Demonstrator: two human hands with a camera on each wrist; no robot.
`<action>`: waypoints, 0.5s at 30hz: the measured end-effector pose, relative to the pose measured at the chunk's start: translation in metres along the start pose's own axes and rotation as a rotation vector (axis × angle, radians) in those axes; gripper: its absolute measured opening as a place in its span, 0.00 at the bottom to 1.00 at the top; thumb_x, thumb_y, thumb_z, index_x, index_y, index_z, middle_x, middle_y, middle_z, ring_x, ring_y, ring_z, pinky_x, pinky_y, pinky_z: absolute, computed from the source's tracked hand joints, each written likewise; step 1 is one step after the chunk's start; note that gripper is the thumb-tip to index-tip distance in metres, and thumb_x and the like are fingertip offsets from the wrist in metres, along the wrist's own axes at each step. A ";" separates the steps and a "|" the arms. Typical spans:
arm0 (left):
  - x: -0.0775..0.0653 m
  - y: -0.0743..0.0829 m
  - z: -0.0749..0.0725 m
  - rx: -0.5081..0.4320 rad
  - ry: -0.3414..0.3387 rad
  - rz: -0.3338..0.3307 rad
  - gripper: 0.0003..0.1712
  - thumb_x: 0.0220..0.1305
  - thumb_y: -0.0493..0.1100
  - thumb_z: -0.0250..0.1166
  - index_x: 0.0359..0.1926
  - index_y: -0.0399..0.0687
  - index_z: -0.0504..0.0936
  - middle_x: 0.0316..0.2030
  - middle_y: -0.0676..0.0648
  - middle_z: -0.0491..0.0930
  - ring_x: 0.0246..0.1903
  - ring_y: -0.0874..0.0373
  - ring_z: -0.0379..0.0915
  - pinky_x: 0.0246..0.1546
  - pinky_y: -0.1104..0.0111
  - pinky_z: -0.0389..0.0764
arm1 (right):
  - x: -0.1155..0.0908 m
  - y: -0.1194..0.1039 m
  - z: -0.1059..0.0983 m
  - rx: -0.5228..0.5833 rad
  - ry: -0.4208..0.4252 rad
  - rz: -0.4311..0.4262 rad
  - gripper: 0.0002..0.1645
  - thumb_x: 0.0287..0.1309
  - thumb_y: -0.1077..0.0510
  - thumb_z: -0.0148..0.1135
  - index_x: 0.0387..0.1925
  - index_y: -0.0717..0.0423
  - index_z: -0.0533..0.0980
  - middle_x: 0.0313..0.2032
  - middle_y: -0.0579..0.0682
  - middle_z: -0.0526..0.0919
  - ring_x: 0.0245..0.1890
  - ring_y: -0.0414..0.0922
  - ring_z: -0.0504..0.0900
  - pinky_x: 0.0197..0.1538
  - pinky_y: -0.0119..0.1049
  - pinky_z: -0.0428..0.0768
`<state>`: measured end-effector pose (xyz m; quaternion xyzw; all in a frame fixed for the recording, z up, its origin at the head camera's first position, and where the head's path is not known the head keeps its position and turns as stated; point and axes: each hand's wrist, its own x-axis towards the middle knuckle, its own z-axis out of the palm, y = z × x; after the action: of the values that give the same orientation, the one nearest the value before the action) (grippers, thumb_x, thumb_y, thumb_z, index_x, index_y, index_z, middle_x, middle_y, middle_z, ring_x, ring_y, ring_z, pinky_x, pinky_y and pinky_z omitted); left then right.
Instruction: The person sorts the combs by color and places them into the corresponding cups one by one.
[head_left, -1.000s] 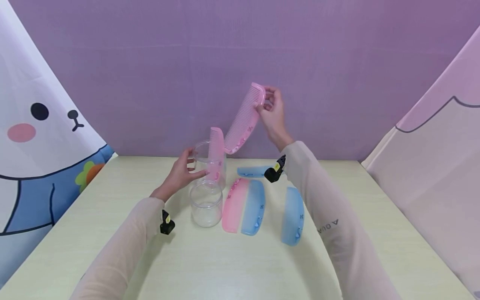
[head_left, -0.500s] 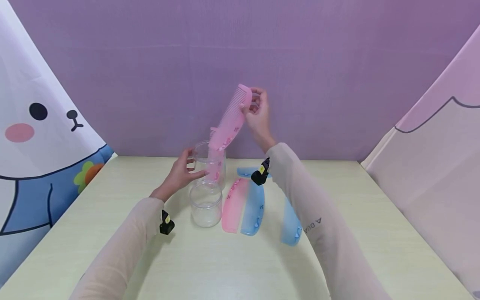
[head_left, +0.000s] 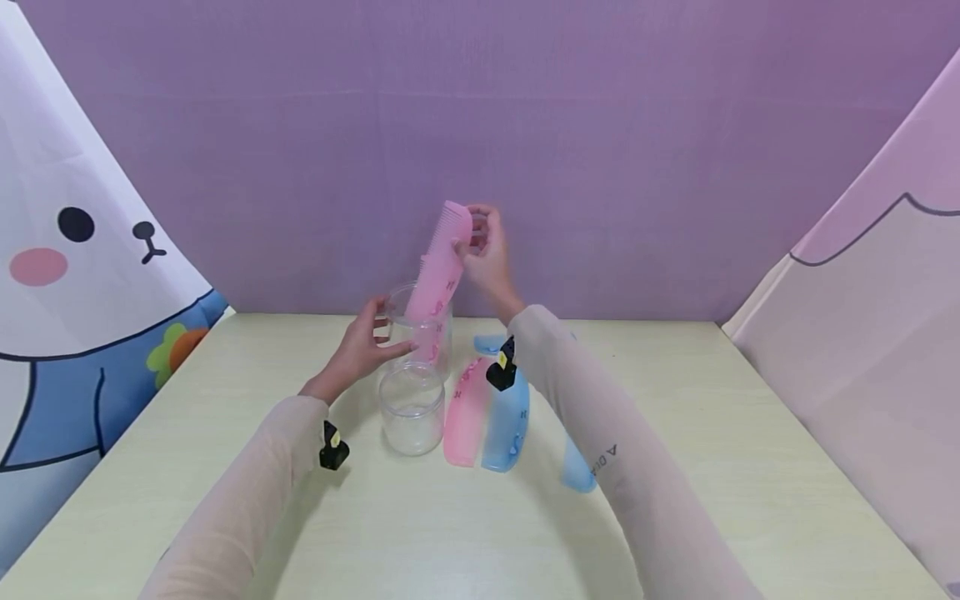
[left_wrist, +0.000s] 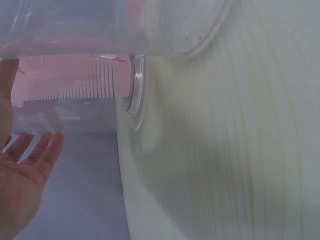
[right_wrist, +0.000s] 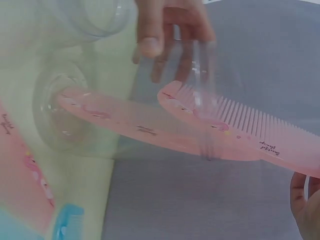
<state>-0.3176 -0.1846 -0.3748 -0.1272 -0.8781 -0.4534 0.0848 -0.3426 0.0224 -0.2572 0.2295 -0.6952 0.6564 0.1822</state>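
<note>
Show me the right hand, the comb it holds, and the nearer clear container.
Right hand (head_left: 489, 260): head view, middle of the hand.
Pink comb (head_left: 444, 271): head view, middle of its body.
Clear container (head_left: 412, 431): head view, front wall.

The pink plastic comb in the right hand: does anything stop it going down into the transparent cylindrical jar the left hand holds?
Nothing visible covers the mouth of the transparent cylindrical jar, and the held pink plastic comb has its lower end just inside. The other pink plastic comb, leaning inside, takes up some room.
</note>
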 end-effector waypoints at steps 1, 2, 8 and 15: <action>0.000 0.000 0.000 0.000 0.001 -0.003 0.55 0.46 0.52 0.72 0.67 0.42 0.48 0.64 0.37 0.57 0.60 0.40 0.62 0.53 0.53 0.75 | -0.003 -0.002 0.001 0.003 -0.010 0.005 0.26 0.55 0.74 0.53 0.55 0.62 0.61 0.46 0.63 0.72 0.40 0.50 0.74 0.43 0.36 0.81; 0.000 0.000 0.000 0.003 0.003 -0.003 0.55 0.46 0.52 0.72 0.67 0.42 0.48 0.64 0.38 0.57 0.59 0.40 0.62 0.53 0.53 0.75 | -0.006 -0.005 0.003 0.011 -0.018 0.009 0.26 0.55 0.75 0.53 0.55 0.64 0.61 0.46 0.64 0.72 0.39 0.51 0.73 0.43 0.36 0.81; -0.001 0.003 -0.002 -0.008 -0.002 0.003 0.55 0.47 0.51 0.72 0.67 0.42 0.47 0.64 0.38 0.56 0.60 0.40 0.62 0.54 0.53 0.75 | -0.015 -0.004 0.009 -0.011 -0.040 0.023 0.25 0.53 0.76 0.52 0.54 0.65 0.62 0.45 0.65 0.72 0.39 0.55 0.73 0.39 0.34 0.79; -0.001 0.003 -0.002 -0.009 0.000 0.027 0.54 0.47 0.50 0.72 0.67 0.41 0.49 0.65 0.37 0.56 0.59 0.40 0.62 0.53 0.54 0.76 | -0.021 0.005 0.017 -0.055 -0.084 0.010 0.24 0.53 0.77 0.51 0.53 0.67 0.62 0.45 0.67 0.73 0.42 0.59 0.73 0.45 0.44 0.78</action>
<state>-0.3160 -0.1849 -0.3716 -0.1393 -0.8742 -0.4563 0.0904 -0.3267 0.0074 -0.2742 0.2484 -0.7210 0.6278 0.1559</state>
